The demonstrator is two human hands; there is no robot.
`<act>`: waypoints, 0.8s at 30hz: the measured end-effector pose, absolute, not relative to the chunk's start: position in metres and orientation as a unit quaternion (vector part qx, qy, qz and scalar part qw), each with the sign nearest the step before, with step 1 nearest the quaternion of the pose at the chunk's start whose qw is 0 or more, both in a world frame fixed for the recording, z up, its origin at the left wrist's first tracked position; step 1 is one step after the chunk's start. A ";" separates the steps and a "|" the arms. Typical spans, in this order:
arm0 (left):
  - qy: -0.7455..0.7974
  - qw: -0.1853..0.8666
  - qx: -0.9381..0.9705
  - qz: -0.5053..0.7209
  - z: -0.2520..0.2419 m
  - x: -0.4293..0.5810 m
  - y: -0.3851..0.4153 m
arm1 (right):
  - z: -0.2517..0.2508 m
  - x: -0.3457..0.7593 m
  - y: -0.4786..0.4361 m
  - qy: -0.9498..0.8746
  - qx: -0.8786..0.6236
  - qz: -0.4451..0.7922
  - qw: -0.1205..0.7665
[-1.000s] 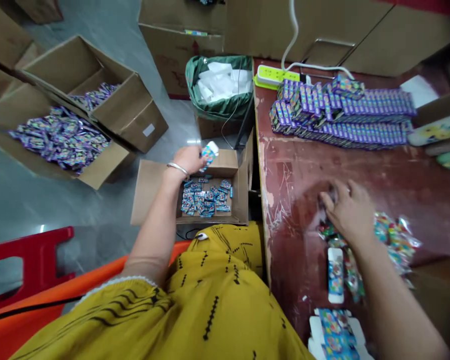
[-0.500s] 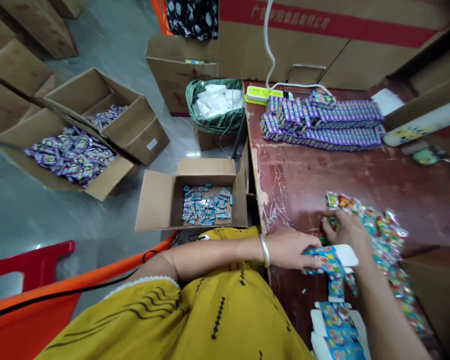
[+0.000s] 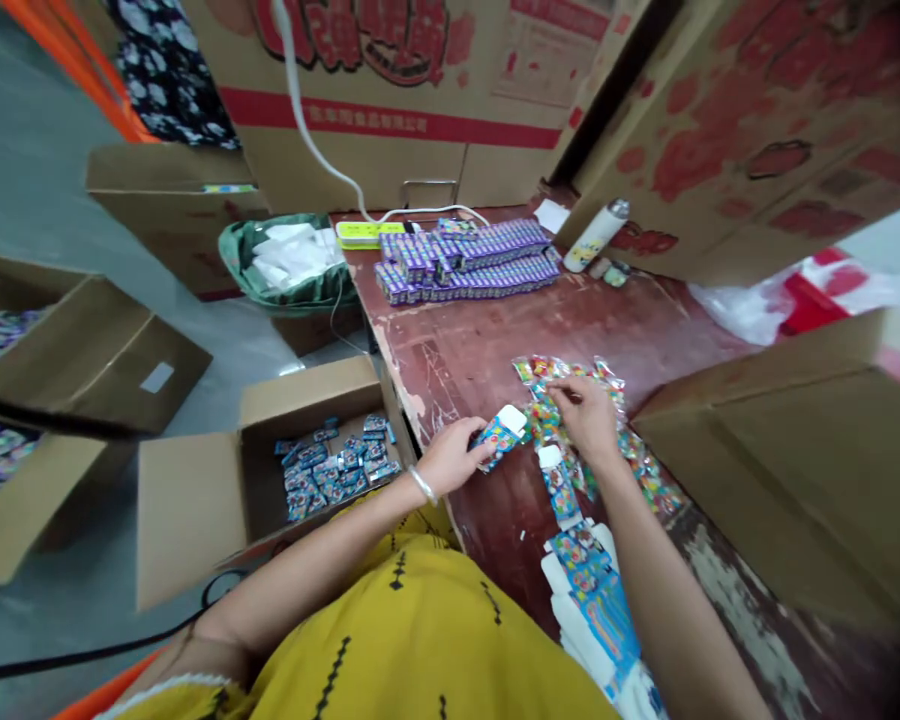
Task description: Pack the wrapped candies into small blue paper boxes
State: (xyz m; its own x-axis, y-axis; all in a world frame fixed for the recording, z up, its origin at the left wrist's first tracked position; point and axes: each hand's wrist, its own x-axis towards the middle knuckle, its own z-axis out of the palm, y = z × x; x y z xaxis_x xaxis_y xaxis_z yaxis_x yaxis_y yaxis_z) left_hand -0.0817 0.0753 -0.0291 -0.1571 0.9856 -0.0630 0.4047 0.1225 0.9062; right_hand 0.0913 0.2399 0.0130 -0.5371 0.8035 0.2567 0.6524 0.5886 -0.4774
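Note:
My left hand [image 3: 454,458] is closed around a small blue printed carton [image 3: 501,440] and holds it tilted over the table, its white end flap raised. My right hand [image 3: 586,418] hovers over a spread of small clear packets of colourful candies [image 3: 544,415]. Its thumb and finger are pinched together at the packets; whatever is between the tips is too small to make out. Between my forearms lies another blue carton [image 3: 559,490]. Nearer my body is a stack of flattened blue cartons [image 3: 596,600] with white flaps, partly hidden by my right forearm.
Rows of purple boxes [image 3: 469,265] stand at the back of the red table [image 3: 450,340], beside a yellow-green power strip [image 3: 367,235] and a spray can [image 3: 596,235]. An open cardboard box [image 3: 307,385] with blue packs sits left. A big carton [image 3: 787,450] borders the right.
The view has swung to the right. My right hand has shifted over the candy packets, away from the carton in my left hand. That carton now points more upward.

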 end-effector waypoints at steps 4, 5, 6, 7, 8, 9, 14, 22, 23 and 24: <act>0.621 0.388 0.553 0.398 -0.032 -0.069 0.088 | 0.047 0.113 0.206 -0.756 -0.428 0.339 0.362; 0.610 0.393 0.562 0.397 -0.031 -0.064 0.091 | 0.054 0.117 0.197 -0.743 -0.427 0.364 0.365; 0.599 0.398 0.570 0.398 -0.028 -0.059 0.093 | 0.059 0.119 0.189 -0.739 -0.428 0.377 0.359; 0.587 0.405 0.574 0.404 -0.025 -0.054 0.095 | 0.062 0.121 0.182 -0.743 -0.428 0.377 0.350; 0.574 0.413 0.574 0.412 -0.022 -0.048 0.096 | 0.064 0.124 0.176 -0.754 -0.429 0.365 0.338; 0.563 0.422 0.570 0.423 -0.018 -0.044 0.097 | 0.065 0.126 0.172 -0.769 -0.429 0.343 0.327; 0.533 0.445 0.545 0.470 -0.003 -0.027 0.098 | 0.066 0.142 0.168 -0.840 -0.397 0.225 0.295; 0.514 0.465 0.499 0.520 0.006 -0.008 0.096 | 0.071 0.153 0.160 -0.851 -0.381 0.176 0.315; 0.510 0.466 0.487 0.534 0.008 -0.006 0.096 | 0.070 0.155 0.157 -0.836 -0.385 0.199 0.337; 0.504 0.469 0.478 0.546 0.010 -0.005 0.096 | 0.068 0.156 0.154 -0.814 -0.393 0.229 0.360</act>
State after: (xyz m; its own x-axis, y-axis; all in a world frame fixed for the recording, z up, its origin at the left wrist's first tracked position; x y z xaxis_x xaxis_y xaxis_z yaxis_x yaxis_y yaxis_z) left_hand -0.0054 0.0961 0.0103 -0.1039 0.9934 0.0493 -0.0306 -0.0527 0.9981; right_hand 0.1563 0.1540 0.0679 -0.4314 0.8056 0.4061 0.4753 0.5855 -0.6567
